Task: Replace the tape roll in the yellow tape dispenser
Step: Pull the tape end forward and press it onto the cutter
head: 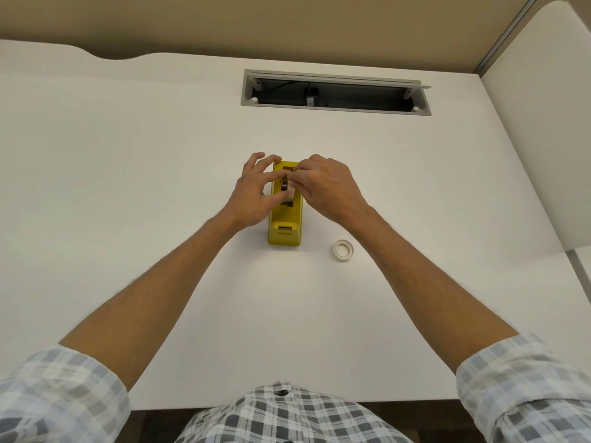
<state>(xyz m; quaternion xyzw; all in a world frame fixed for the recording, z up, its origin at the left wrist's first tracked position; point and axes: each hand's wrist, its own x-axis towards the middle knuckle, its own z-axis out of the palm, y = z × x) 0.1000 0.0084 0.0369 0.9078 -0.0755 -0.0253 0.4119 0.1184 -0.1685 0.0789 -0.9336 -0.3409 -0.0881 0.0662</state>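
Tape roll [287, 187] in yellow tape dispenser [285, 223]: light, stiff, likely slick-edged | left hand [252, 195], right hand [326, 187] fingers pinch its sides | spare roll [343, 249] on desk [160, 155]

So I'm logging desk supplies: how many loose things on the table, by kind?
Tape dispenser, yellow: 1
Tape roll, held in the dispenser by the left hand and right hand: 1
White ring lying beside it: 1
Total: 3
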